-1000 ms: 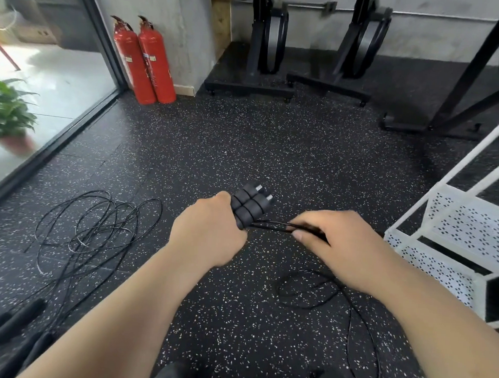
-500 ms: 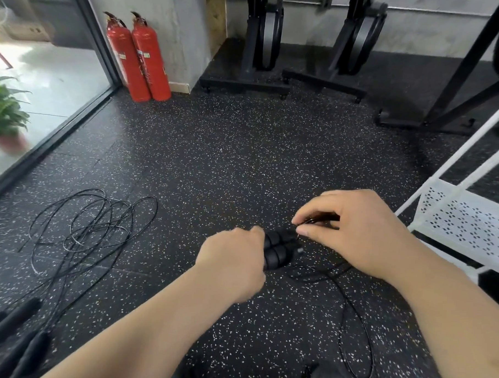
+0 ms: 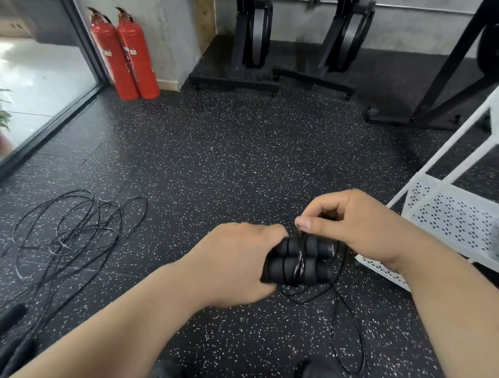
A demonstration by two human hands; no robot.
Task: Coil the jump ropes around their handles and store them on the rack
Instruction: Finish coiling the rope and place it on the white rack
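Observation:
My left hand (image 3: 233,262) grips two black foam jump-rope handles (image 3: 299,261) held side by side, their ends pointing right. A few turns of thin black rope wrap around the handles' middle. My right hand (image 3: 352,224) pinches the rope just above the handles. The loose rope (image 3: 347,333) hangs down to the floor in a loop. A white perforated metal rack (image 3: 453,217) stands at the right.
Other black ropes (image 3: 75,227) lie tangled on the speckled floor at the left, their handles (image 3: 5,326) at the lower left edge. Two red fire extinguishers (image 3: 125,55) stand by the wall. Black exercise machines (image 3: 254,46) line the back.
Both hands moved lower and to the right. My right hand has carried the rope over the handles, and a wrap now sits around their middle.

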